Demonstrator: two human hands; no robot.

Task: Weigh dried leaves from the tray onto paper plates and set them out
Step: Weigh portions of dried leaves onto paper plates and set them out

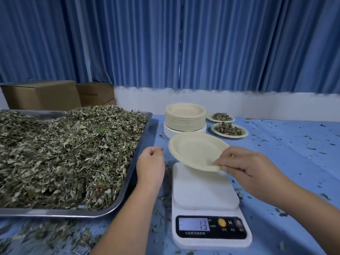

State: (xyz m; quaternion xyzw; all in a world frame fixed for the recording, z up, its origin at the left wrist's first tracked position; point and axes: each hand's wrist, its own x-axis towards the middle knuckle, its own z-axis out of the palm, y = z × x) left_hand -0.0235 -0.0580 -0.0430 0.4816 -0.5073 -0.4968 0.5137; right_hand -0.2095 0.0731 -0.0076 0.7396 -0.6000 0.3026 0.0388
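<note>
My right hand [244, 163] pinches the near rim of an empty cream paper plate [195, 150], held tilted just above the far end of the white kitchen scale [204, 196]. The scale's display [195, 224] reads minus 13. My left hand [150, 162] hovers between the scale and the tray, fingers loosely curled, holding nothing. A big steel tray [145, 144] at left is heaped with dried green-grey leaves [64, 153]. Behind the scale stands a tall stack of paper plates [184, 118]. Two plates filled with leaves [229, 129] [220, 117] sit to the stack's right.
A blue cloth [285, 162] covers the table, littered with leaf crumbs, thickest at the front left. Cardboard boxes [42, 94] stand behind the tray. Blue curtains [184, 43] hang along the back wall.
</note>
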